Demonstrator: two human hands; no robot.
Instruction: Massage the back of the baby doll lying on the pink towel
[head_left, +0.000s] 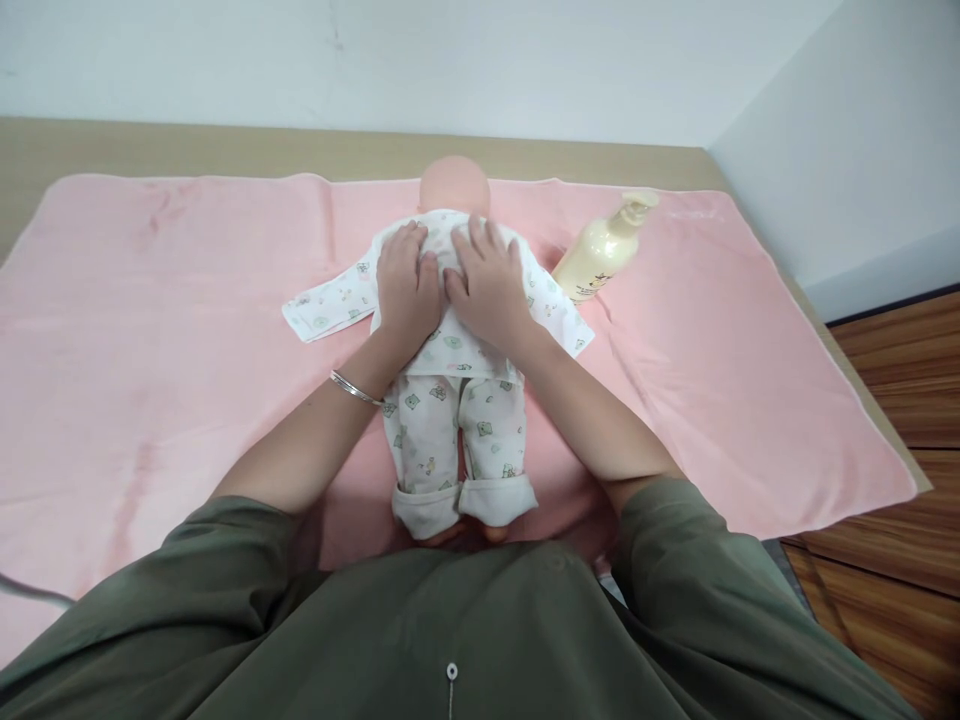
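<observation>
A baby doll [454, 185] lies face down in the middle, its bald head toward the wall and its feet toward me. It wears a white printed long-sleeved top [454, 345] and matching trousers [429, 430] with rolled cuffs. My left hand [407, 290] rests flat on the left side of the doll's upper back. On the right side lies my right hand [489, 285], palm down with fingers spread toward the shoulder. The two thumbs are close together near the spine. Neither hand grips anything; the palms are hidden.
A cream pump bottle [602, 250] stands just right of the doll's right-hand sleeve. Under everything is a pink blanket [187, 330] on a light wooden table [225, 148]. A white wall [450, 65] runs behind, and brown wooden panelling [900, 400] lies at the right.
</observation>
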